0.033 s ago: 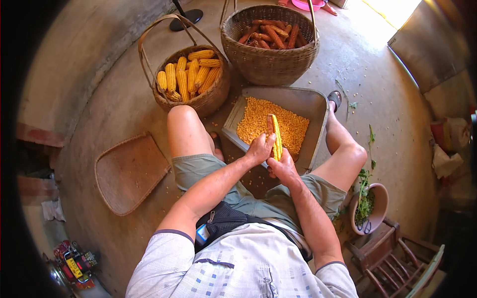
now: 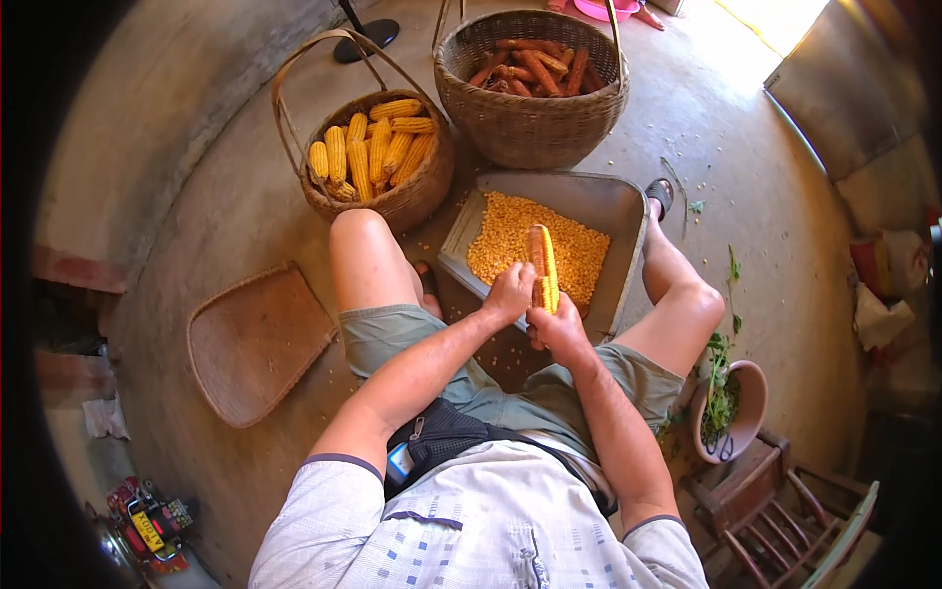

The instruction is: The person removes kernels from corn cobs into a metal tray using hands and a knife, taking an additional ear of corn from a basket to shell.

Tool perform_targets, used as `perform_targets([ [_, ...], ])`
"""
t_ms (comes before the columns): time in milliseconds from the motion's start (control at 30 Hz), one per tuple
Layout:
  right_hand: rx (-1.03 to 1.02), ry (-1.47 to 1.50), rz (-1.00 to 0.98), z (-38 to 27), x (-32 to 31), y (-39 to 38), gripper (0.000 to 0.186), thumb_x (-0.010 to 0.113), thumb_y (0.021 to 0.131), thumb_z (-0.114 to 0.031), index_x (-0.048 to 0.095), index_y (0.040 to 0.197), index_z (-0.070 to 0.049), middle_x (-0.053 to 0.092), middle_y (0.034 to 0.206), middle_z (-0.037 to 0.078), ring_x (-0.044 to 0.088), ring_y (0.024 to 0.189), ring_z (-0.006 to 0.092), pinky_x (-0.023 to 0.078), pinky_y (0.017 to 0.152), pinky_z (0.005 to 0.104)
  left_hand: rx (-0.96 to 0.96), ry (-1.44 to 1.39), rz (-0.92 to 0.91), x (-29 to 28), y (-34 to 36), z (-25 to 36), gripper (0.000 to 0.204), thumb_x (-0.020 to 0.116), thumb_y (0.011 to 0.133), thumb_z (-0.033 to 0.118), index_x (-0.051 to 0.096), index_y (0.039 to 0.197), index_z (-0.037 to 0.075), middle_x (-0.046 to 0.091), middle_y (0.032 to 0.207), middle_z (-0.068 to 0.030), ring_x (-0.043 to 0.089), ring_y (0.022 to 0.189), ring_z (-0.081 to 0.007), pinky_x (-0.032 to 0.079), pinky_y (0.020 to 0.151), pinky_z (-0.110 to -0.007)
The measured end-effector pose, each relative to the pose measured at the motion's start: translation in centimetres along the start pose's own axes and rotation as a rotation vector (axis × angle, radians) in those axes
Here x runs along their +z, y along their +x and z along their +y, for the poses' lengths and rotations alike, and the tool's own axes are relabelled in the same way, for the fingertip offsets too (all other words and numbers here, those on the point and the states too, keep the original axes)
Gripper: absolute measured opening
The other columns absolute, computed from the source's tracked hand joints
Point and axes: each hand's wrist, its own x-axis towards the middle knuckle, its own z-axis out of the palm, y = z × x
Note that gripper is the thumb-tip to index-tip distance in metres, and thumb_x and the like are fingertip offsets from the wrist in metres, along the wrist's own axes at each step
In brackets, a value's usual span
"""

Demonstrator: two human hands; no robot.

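A partly shelled corn cob (image 2: 548, 270) stands tilted above a grey metal pan (image 2: 628, 231), its bare reddish core facing left and yellow kernels on its right side. My right hand (image 2: 559, 326) is wrapped round its lower end. Closed, with the thumb side against the cob's left flank, my left hand (image 2: 510, 294) works at the kernels; its fingertips are partly hidden. Loose corn kernels (image 2: 500, 236) cover much of the pan's floor between my knees.
Beyond my left knee stands a wicker basket (image 2: 417, 201) of full cobs; a larger basket (image 2: 535, 137) holds bare cobs. A woven scoop tray (image 2: 257, 344) lies at left. On the right are a tub (image 2: 751, 407) with greens and a wooden chair (image 2: 756, 481). Kernels dot the floor.
The cob has turned slightly, with more of its bare core facing me. My left hand has slid a little down and left along it; my right hand keeps its hold.
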Motion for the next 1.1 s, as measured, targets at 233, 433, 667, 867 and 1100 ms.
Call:
perform_targets([
  [233,-0.015,0.070,0.040,0.9,-0.8,0.8,0.025,0.061,0.085,-0.010,0.046,0.104,-0.003,0.054,0.071,0.004,0.052,0.054,0.0120,0.043,0.042,0.0276,0.023,-0.167,-0.076,0.5,0.4,0.4,0.047,0.049,0.099,0.043,0.061,0.094,-0.003,0.065,0.081,-0.0183,0.063,0.078,-0.0295,0.049,0.070,-0.042],
  [433,-0.054,-0.103,0.161,1.9,-0.5,1.2,0.037,0.066,0.082,-0.017,0.046,0.107,0.002,0.058,0.070,0.007,0.055,0.050,0.0146,0.045,0.044,0.0301,-0.081,-0.044,-0.186,0.7,0.2,0.4,0.055,0.057,0.094,0.050,0.063,0.091,-0.005,0.068,0.082,-0.0155,0.065,0.080,-0.0206,0.052,0.073,-0.037],
  [667,0.035,0.218,-0.092,-0.1,-1.3,1.1,0.023,0.063,0.085,-0.010,0.049,0.102,-0.002,0.055,0.070,0.005,0.053,0.055,0.0119,0.042,0.044,0.0271,0.006,-0.017,-0.083,0.4,-0.4,0.5,0.044,0.048,0.097,0.039,0.061,0.094,-0.004,0.066,0.088,-0.0267,0.064,0.085,-0.0403,0.049,0.076,-0.046],
  [867,-0.035,0.084,0.107,0.6,-0.8,1.3,0.023,0.062,0.085,-0.008,0.047,0.102,-0.002,0.054,0.070,0.004,0.051,0.052,0.0115,0.041,0.042,0.0266,0.058,-0.220,-0.059,0.5,-0.3,0.9,0.046,0.051,0.097,0.042,0.061,0.094,-0.003,0.066,0.083,-0.0199,0.065,0.078,-0.0314,0.050,0.072,-0.043],
  [1100,0.009,0.003,0.175,1.8,-0.8,1.9,0.025,0.063,0.088,-0.013,0.045,0.103,-0.002,0.053,0.070,0.004,0.052,0.055,0.0122,0.041,0.043,0.0276,-0.076,-0.051,-0.293,-0.3,-0.6,2.5,0.058,0.062,0.088,0.051,0.063,0.095,-0.007,0.068,0.086,-0.0201,0.067,0.082,-0.0243,0.053,0.075,-0.038],
])
